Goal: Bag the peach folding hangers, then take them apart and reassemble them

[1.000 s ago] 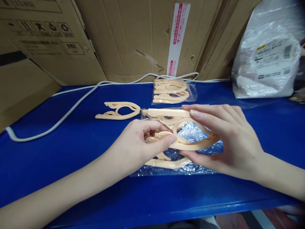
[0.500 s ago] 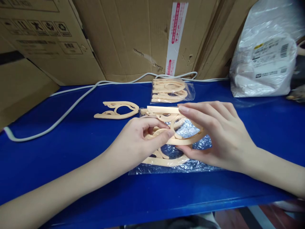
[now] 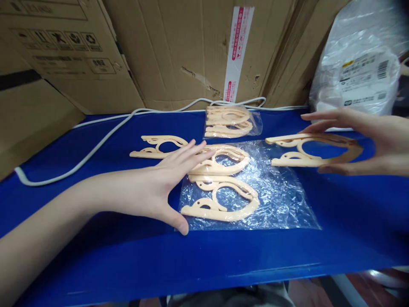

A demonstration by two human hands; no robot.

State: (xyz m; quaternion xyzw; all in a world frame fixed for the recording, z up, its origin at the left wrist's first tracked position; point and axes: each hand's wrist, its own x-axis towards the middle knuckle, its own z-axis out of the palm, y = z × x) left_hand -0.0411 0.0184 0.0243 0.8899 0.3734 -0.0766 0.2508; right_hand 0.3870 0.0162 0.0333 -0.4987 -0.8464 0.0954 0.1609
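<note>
My right hand [image 3: 380, 143] grips a cream folding clothes hanger [image 3: 292, 162] by its curved end, its fingers along the far side and its thumb at the near side. The hanger is folded and overlaps the right part of a clear plastic bag [image 3: 281, 200]. Inside this bag lie folded hangers [image 3: 238, 215] of the same kind. My left hand [image 3: 153, 187] is spread flat over the bag's left end, fingers across the upper hangers and thumb near the lower corner. Partly covered by those fingers, another folded hanger [image 3: 142, 154] lies on the blue surface.
Farther back rests a smaller clear bag [image 3: 220, 121] of folded hangers. A white cable [image 3: 105, 143] runs along the back and left. Cardboard boxes [image 3: 179, 51] form the rear wall. A white plastic package [image 3: 354, 81] with a label stands at the back right, behind my right hand.
The hanger that both hands held over the bag has moved right in my right hand. My left hand has let go and opened flat on the bag, uncovering the hangers inside.
</note>
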